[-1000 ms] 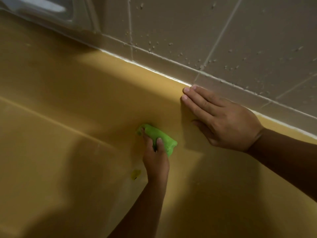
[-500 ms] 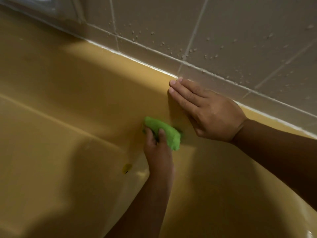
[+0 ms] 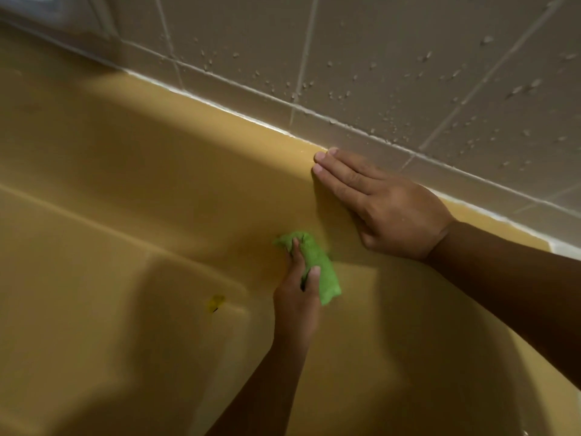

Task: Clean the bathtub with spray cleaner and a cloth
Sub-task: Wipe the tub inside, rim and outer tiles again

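Observation:
A yellow bathtub [image 3: 125,171] fills most of the view. My left hand [image 3: 295,298] grips a bunched green cloth [image 3: 319,262] and holds it against the tub's inner wall, just below the rim. My right hand [image 3: 388,206] lies flat on the rim with straight fingers pointing left, their tips near the white sealant line. The cloth sits just below and left of my right hand. No spray cleaner is in view.
A grey tiled wall [image 3: 393,58] speckled with water drops rises behind the rim, joined to it by a white sealant line [image 3: 273,124]. A small dark yellowish mark [image 3: 215,302] sits on the tub's inner surface to the left of my left hand.
My left hand has slid the cloth to the right and a little down the tub wall, closer under my right hand. The cloth now lies more upright. My right hand stays on the rim.

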The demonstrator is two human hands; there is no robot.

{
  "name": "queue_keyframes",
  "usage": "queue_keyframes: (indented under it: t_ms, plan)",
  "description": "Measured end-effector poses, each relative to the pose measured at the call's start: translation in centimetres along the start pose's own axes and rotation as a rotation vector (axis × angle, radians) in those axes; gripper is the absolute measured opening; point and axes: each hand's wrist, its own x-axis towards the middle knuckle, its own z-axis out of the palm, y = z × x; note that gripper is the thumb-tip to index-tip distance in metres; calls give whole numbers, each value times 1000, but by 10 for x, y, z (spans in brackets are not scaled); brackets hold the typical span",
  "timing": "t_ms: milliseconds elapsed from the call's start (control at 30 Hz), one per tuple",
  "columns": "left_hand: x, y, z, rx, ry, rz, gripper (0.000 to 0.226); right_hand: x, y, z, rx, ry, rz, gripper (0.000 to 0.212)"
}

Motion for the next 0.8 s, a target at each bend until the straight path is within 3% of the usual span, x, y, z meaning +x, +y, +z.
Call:
queue_keyframes:
  t_ms: [133, 300, 433, 533, 633, 800]
  plan:
    - [-11, -57, 3, 173, -34, -181, 55, 0, -4, -1, -28, -25, 35, 84]
    - [-13, -50, 0, 150, -63, -396, 56, -37, -21, -11, -26, -146, 190, 94]
    - [-33, -2, 12, 46, -86, -262, 62, -73, -33, -22, -88, -250, 347, 97]
    - [-42, 45, 23, -76, -85, -151, 56, -94, -47, -26, -50, -284, 452, 87]
    - [-54, 82, 29, -143, -146, -85, 63, -115, -66, -33, -9, -280, 558, 80]
    - [-77, 108, 23, 29, -231, 24, 57, -143, -106, -44, 32, -293, 675, 71]
